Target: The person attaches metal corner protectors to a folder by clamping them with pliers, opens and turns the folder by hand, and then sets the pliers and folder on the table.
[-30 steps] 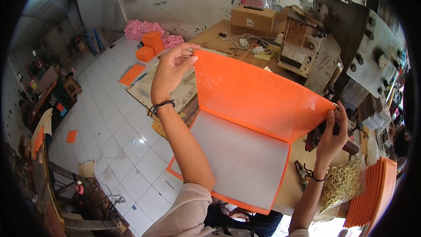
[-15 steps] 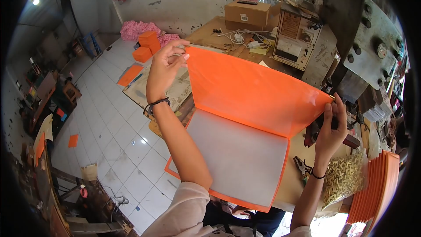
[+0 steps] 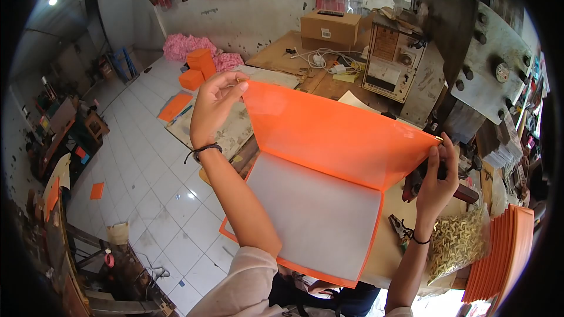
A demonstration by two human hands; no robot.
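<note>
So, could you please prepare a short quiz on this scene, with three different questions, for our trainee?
1. True or false: the left hand and the right hand each hold an upper corner of the raised orange cover.
2. What fills the clear bag near the right wrist?
A) pencils
B) small gold-coloured pieces
C) buttons
3. Complete: the cardboard box is to the ____ of the machine with a dial.

Key: 1 true; 2 B; 3 left.
</note>
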